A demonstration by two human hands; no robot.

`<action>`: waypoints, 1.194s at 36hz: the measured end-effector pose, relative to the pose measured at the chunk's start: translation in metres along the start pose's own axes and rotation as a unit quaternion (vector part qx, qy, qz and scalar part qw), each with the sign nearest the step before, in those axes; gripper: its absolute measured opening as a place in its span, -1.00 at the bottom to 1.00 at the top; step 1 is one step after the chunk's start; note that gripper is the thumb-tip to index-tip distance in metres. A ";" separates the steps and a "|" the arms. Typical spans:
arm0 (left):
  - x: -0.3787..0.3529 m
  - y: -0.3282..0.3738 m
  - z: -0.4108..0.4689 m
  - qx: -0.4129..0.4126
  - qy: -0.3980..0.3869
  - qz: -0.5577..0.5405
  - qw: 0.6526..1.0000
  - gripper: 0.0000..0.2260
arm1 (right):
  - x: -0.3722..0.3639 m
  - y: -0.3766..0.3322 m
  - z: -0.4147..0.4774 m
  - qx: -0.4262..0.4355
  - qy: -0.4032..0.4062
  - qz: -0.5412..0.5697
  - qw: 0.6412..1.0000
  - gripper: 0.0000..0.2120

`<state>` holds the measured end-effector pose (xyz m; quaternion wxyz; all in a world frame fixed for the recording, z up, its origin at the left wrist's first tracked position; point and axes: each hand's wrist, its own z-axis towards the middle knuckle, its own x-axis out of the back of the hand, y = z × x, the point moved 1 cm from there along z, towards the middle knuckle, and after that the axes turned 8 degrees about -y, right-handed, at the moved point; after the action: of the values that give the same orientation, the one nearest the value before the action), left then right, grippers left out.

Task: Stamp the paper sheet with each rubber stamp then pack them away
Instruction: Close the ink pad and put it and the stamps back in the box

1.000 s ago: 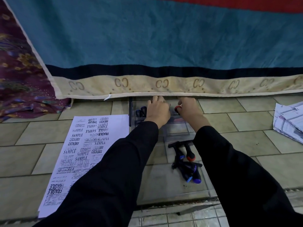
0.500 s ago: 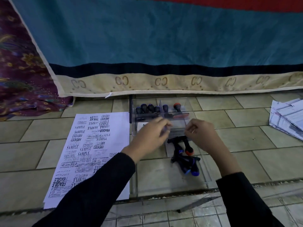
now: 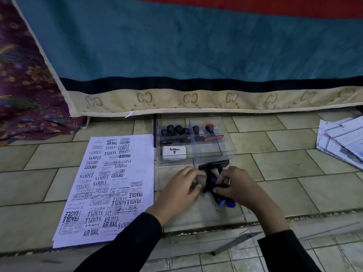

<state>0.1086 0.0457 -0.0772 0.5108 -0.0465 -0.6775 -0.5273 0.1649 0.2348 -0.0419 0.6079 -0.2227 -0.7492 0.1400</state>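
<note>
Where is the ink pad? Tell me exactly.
The white ink pad lies in the clear box's front-left compartment, centre of the head view, right of the paper sheet.

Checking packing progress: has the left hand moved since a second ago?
Yes. The left hand has pulled back from the far row of the clear organizer box, toward the person, down to the loose rubber stamps in front of it.

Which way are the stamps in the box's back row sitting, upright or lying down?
Upright. In the clear box, the stamps stand with handles up and bases down, five dark-handled and one orange-topped at the right end.
</note>
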 end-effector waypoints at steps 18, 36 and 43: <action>0.002 0.013 -0.005 -0.119 -0.006 0.117 0.986 -0.68 | 0.046 -0.003 0.000 0.010 0.083 0.197 0.977 -0.89; 0.000 0.041 0.014 -0.308 -0.053 0.363 0.878 -0.85 | 0.081 -0.004 0.048 0.013 0.197 0.436 0.878 -0.87; 0.032 0.040 0.025 -0.166 0.072 0.003 0.984 -0.80 | 0.091 -0.004 0.071 0.013 0.177 0.414 0.893 -0.84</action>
<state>0.1012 0.0668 -0.0245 0.5450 -0.0947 -0.5419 -0.6327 0.0810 0.2817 0.0212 0.6202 -0.5258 -0.4678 0.3465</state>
